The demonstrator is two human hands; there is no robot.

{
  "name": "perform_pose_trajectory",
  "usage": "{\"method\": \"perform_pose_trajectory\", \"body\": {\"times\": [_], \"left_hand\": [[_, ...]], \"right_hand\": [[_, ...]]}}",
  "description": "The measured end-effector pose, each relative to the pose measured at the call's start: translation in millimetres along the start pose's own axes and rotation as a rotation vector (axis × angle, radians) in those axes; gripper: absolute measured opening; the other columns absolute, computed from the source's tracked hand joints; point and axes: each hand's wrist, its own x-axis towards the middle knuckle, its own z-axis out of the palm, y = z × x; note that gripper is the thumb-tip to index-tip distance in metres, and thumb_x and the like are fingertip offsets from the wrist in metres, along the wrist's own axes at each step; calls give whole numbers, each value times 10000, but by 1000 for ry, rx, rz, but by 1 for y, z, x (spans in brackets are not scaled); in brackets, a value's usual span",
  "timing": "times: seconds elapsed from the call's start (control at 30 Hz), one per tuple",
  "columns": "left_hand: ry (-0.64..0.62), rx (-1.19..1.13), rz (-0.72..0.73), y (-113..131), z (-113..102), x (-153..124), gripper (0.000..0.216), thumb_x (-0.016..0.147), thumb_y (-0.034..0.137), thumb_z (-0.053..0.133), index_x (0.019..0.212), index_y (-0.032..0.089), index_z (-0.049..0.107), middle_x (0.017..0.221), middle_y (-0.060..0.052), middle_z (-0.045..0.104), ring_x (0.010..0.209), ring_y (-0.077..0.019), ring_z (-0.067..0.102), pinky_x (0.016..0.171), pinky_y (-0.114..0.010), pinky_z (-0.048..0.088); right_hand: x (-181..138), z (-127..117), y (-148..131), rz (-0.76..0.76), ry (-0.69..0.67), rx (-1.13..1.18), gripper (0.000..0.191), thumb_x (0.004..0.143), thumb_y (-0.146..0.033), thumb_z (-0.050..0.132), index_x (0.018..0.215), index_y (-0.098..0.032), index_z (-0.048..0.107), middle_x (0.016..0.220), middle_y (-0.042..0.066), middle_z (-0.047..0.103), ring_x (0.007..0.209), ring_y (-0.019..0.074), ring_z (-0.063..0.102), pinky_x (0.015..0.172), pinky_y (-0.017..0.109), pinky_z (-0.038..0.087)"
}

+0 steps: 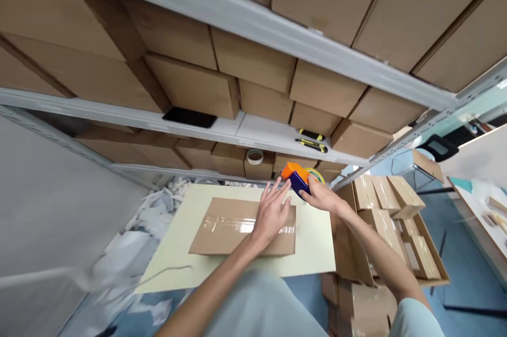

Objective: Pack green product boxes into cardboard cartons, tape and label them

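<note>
A flat cardboard box (227,226) lies on a pale yellow table (312,247), with clear tape running along its top. My left hand (271,213) rests flat on the box's right part, fingers spread and open. My right hand (322,195) grips an orange and blue tape dispenser (297,177) carrying a roll with a yellow-green core, held just beyond the box's far right corner.
Shelves of stacked cardboard boxes (190,83) rise behind the table. Two yellow-black utility knives (311,140), a dark tablet (190,116) and a tape roll (254,157) lie on the shelves. An open carton of small boxes (396,226) stands at the right. White packing scraps (142,221) lie on the left.
</note>
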Motion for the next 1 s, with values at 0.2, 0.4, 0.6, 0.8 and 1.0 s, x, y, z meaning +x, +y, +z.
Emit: {"method": "perform_pose_trajectory", "body": {"times": [0.2, 0.4, 0.6, 0.8, 1.0], "left_hand": [[139, 87, -44, -31, -18, 85, 608, 1008, 261, 551, 1610, 191, 607, 1751, -144, 489, 1646, -370, 444, 1319, -597, 446], [171, 113, -44, -41, -40, 106, 648, 989, 225, 541, 1632, 156, 580, 1735, -155, 518, 1655, -404, 421, 1304, -599, 462], [202, 79, -73, -44, -35, 67, 638, 1005, 238, 526, 1640, 221, 583, 1706, -123, 564, 1643, -392, 445, 1305, -612, 466], [170, 26, -104, -37, -36, 45, 619, 1027, 271, 522, 1635, 166, 575, 1719, -157, 539, 1661, -392, 414, 1317, -618, 448], [132, -3, -289, -69, -63, -38, 654, 1031, 336, 564, 1661, 163, 532, 1730, -152, 530, 1683, -349, 384, 1383, -580, 347]], "right_hand": [[89, -56, -57, -117, 202, -139, 330, 1107, -338, 538, 1384, -159, 518, 1368, 218, 717, 1230, 341, 705, 1012, 396, 523], [160, -80, -97, -85, 218, -213, 260, 1085, -304, 594, 1309, -172, 613, 1415, 197, 727, 1281, 310, 690, 1031, 345, 506], [192, -78, -111, -3, 219, -229, 213, 1032, -237, 680, 1232, -167, 697, 1314, 196, 791, 1236, 307, 726, 1050, 374, 525], [196, -57, -103, -11, 347, -202, 448, 1031, -196, 620, 1469, -101, 639, 1516, 242, 690, 1444, 343, 614, 1248, 457, 440], [121, 34, -27, -155, 796, 162, 564, 1109, -342, 465, 1611, -94, 538, 1646, 245, 580, 1575, 350, 500, 1348, 599, 349]]}}
